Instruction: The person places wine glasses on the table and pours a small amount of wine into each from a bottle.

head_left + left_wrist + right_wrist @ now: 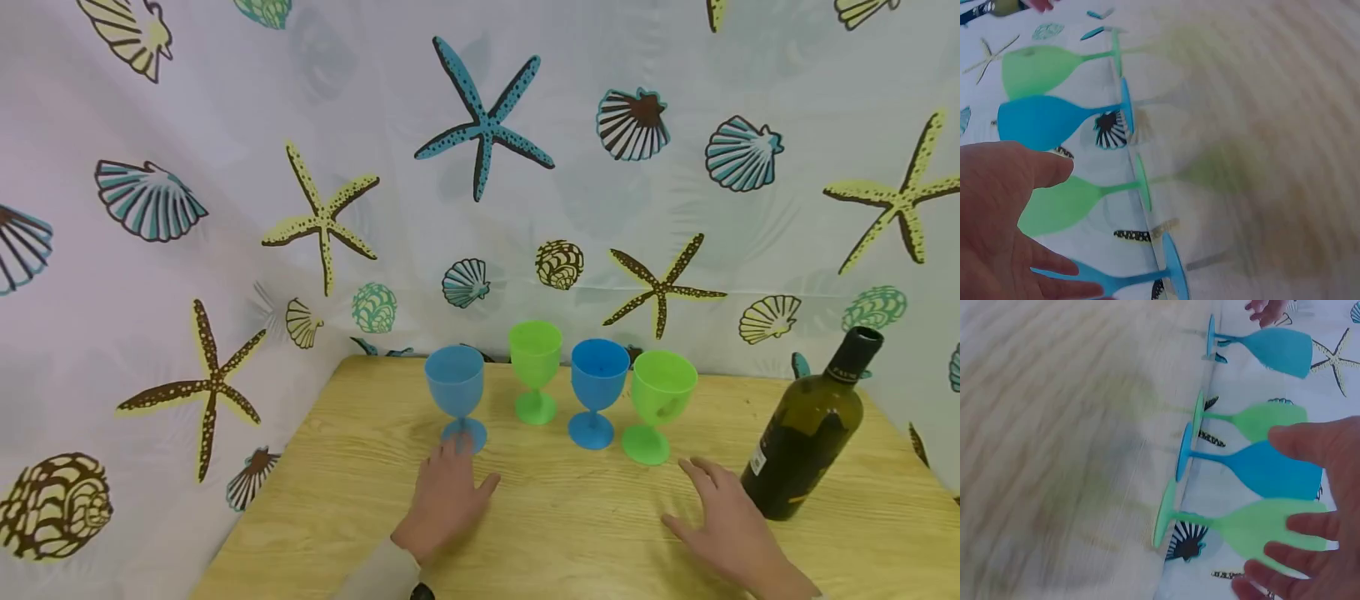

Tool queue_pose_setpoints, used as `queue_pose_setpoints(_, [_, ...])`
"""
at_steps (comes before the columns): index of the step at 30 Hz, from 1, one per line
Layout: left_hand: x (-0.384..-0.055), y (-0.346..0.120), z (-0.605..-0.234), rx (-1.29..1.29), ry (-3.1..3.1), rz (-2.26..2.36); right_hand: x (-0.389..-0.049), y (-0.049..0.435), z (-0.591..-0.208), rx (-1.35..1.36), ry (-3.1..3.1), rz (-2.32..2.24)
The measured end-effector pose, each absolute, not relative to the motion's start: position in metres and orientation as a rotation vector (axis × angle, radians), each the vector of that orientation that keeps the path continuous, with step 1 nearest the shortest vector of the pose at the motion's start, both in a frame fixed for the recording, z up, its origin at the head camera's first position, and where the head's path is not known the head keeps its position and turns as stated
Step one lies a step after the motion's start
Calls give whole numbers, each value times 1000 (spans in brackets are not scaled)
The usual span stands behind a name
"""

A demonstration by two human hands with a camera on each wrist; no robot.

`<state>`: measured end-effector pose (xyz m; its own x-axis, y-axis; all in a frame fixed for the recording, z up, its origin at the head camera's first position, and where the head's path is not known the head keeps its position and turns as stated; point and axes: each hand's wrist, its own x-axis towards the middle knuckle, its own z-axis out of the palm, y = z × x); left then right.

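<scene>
Four plastic goblets stand upright in a row on the wooden table: a blue goblet at the left, a green goblet, a second blue goblet and a second green goblet. My left hand, fingers spread and holding nothing, is just in front of the left blue goblet, its fingertips overlapping the foot. My right hand is likewise spread and holds nothing, between the right green goblet and a dark wine bottle. In the right wrist view, the right fingers overlap the nearest green goblet.
The wine bottle stands upright at the right of the table. A white curtain printed with shells and starfish hangs behind the table and along its left side. The goblets stand near the table's back edge.
</scene>
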<state>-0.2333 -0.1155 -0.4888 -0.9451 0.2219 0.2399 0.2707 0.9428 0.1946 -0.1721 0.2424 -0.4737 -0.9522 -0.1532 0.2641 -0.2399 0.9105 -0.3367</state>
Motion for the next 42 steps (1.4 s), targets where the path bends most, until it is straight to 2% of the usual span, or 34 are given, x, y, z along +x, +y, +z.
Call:
queue_pose_setpoints(7, [-250, -130, -479, -204, -2909, -499, -161, 275, -465, 220, -2627, 660])
queue_pose_setpoints(14, [-271, -139, -475, -19, -2878, -761, -153, 312, -453, 25, -2424, 767])
queue_pose_setpoints(18, [-282, -143, -474, 42, -2809, -1000, -165, 348, -475, -134, -2350, 792])
queue_pose_setpoints(23, [-295, -144, -475, 42, -2694, -1206, -206, 431, -543, -296, -2214, 789])
queue_pose_setpoints(26, [-301, -144, -475, 32, -2642, -1273, -221, 461, -559, -326, -2151, 828])
queue_pose_setpoints(28, [-304, -144, -476, 32, -2613, -1319, -222, 464, -552, -336, -2144, 871])
queue_pose_setpoints(35, [-311, -143, -475, 9, -2487, -1527, -206, 418, -482, -290, -2240, 1142])
queue_pose_setpoints(37, [-313, -142, -475, 6, -2457, -1583, -210, 420, -483, -251, -2249, 1208])
queue_pose_setpoints(42, [-318, -140, -476, 22, -2426, -1667, -244, 458, -529, -99, -2235, 1321])
